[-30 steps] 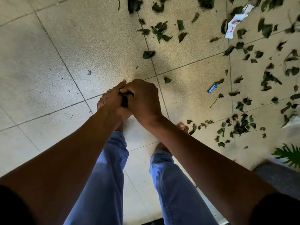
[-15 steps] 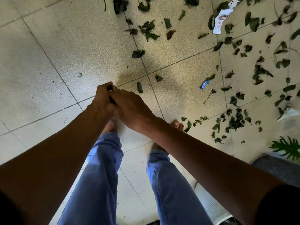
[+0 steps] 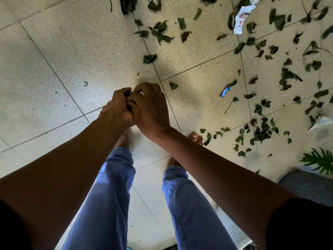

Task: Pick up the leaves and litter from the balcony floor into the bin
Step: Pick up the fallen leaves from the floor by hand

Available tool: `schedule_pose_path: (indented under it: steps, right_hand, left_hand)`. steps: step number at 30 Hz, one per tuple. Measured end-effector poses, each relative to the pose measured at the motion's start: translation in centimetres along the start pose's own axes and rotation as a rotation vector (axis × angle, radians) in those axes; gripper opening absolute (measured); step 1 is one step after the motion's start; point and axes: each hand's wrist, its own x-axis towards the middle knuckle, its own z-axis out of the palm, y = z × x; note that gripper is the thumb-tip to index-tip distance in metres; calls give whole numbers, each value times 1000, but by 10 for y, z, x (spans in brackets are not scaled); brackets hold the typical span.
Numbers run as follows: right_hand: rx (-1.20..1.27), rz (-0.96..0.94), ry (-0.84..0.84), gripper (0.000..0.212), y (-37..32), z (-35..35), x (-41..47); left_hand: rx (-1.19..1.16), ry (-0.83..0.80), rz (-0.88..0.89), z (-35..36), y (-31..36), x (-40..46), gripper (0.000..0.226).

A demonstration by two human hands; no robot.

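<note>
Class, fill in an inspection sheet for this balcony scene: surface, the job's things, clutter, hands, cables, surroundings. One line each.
Surface: pale speckled floor tiles with dark grout lines.
Job's things: dark green fallen leaves scattered mostly on the right; small blue sweet wrapper; white printed paper wrapper at the top; no bin seen.
Clutter: a white scrap at the right edge.
Hands: left hand and right hand pressed together, fingers curled round something dark between them.
Cables: nothing seen.
Surroundings: green potted frond, grey mat, bare feet, blue trousers.
</note>
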Motion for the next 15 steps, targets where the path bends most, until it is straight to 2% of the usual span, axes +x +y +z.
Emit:
schedule_pose_path:
  steps: [1,3,5,6,8,9,11,13,15]
  right_hand:
    - [15,-31,12,28,0,1,-1]
    - [201,-44,63,38,-1,-2,-5]
    - [382,25,175,38,6,-7,-6]
    - [381,75,232,35,14,-9,-5]
    - [193,218,268,31,37,-6,0]
    - [54,331,229,38,50,-1,3]
    - [-146,538,122,67,72,12,5]
    - [-209,553,80,81,86,22,5]
    - [-218,447,64,79,91,30,7]
  left_hand:
    - [-22,-24,4,2,0,-2,32]
    - [-82,-41,2,7,2,-7,38]
    - [-144,-2,7,10,6,-5,39]
    - [-159,28,27,10,9,-3,39]
    - [-124,80,66,7,12,1,39]
    - [-102,86,82,4,14,3,38]
    - [-65,89,100,1,15,4,37]
    - [-65,84,92,-3,16,4,36]
    - [-79,81,83,-8,15,3,37]
